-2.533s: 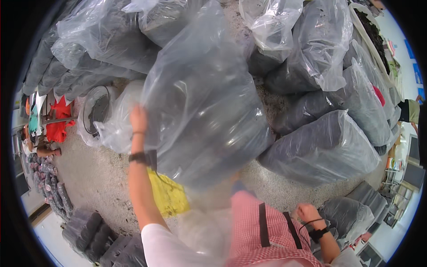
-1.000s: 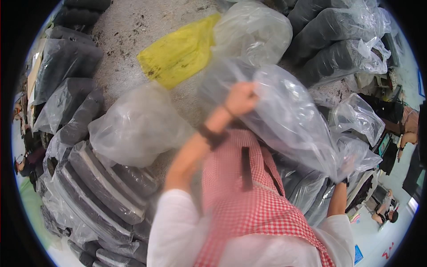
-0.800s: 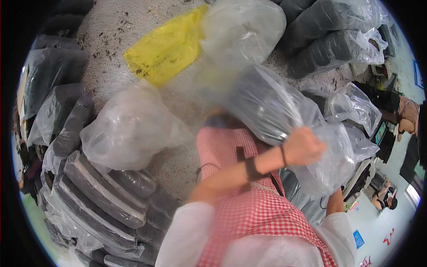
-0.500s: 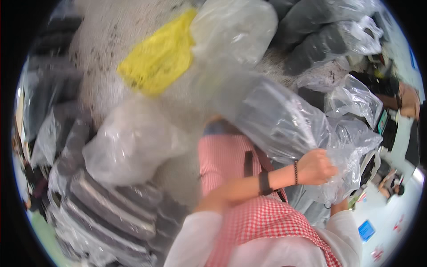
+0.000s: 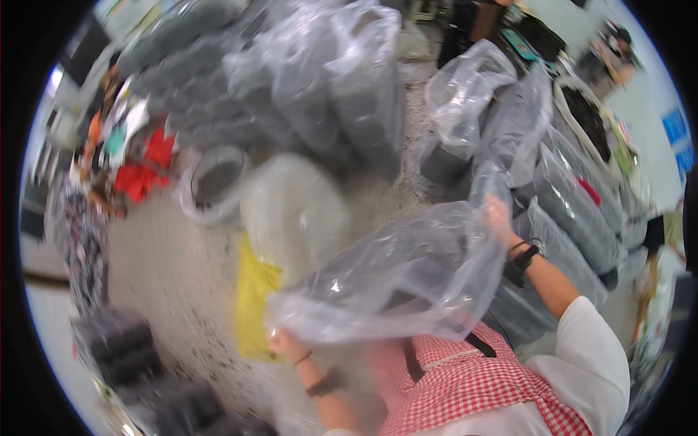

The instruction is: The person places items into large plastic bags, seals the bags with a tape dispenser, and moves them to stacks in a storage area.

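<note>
A large clear plastic bag [image 5: 392,276] is stretched between my two hands in front of my red checked apron. My left hand [image 5: 287,344] is closed on its lower left corner, beside a yellow plastic bag [image 5: 254,312] lying on the floor. Farther up on the right, my right hand [image 5: 497,218] grips the bag's gathered other end. Grey shapes show through the film, but I cannot tell whether they are inside the bag or behind it. A full, rounded translucent bag [image 5: 294,211] stands just beyond my left hand.
Tall plastic-wrapped grey rolls [image 5: 363,94] stand in a row at the back. More wrapped grey bundles [image 5: 574,196] lie on the right. An open-topped bag [image 5: 214,182] and red cloth [image 5: 142,174] are at the left. Dark grey bundles [image 5: 116,345] lie lower left. Another person [image 5: 611,54] is at the far right.
My left hand has swung from the right across to the left, and the clear bag is now spread between both hands. My right hand has come into sight. The view has turned.
</note>
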`<state>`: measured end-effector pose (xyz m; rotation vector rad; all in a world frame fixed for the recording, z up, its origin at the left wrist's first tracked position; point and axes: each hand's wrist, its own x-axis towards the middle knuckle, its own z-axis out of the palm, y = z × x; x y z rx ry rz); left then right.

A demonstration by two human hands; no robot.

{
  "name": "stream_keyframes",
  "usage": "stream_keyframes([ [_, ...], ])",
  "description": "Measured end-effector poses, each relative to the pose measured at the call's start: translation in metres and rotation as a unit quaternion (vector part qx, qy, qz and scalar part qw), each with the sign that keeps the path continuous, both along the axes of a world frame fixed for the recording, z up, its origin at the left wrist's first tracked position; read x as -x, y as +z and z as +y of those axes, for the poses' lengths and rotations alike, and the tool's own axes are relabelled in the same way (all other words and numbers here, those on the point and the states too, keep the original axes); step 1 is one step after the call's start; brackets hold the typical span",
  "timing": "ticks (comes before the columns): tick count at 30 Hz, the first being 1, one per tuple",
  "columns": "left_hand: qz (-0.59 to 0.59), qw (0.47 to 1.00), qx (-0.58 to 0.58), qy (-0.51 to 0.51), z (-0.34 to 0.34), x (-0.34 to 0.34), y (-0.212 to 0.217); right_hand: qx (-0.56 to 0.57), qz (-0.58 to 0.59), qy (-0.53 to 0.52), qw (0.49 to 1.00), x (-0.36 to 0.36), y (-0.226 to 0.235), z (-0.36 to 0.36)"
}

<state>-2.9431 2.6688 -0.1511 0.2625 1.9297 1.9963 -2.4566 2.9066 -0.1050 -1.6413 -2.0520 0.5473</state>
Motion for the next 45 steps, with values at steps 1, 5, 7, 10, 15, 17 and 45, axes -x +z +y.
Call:
stream_keyframes([
  [1,0.0,1.0,0.02,-0.009,0.006,0.014,0.008,0.005,0.064,-0.002,0.998,0.016,0.01,-0.011],
  [5,0.049,0.997,0.026,-0.047,-0.004,0.089,-0.004,0.021,0.391,-0.058,0.918,0.068,0.062,-0.062],
  [7,0.128,0.985,0.069,-0.092,-0.009,0.114,0.003,0.127,0.583,-0.152,0.788,0.072,0.075,-0.094],
  [10,0.18,0.963,0.122,-0.16,0.011,0.123,0.012,0.11,0.611,-0.223,0.752,0.094,0.097,-0.151],
  [15,0.214,0.926,0.122,-0.288,0.076,0.056,0.018,0.006,0.663,-0.341,0.666,0.031,0.101,-0.238],
  [17,0.223,0.91,0.119,-0.328,0.089,0.028,0.021,-0.042,0.644,-0.4,0.651,0.022,0.1,-0.285],
  [45,0.315,0.761,0.067,-0.563,0.072,-0.54,-0.06,-0.078,0.195,-0.572,0.792,-0.449,-0.089,-0.626],
])
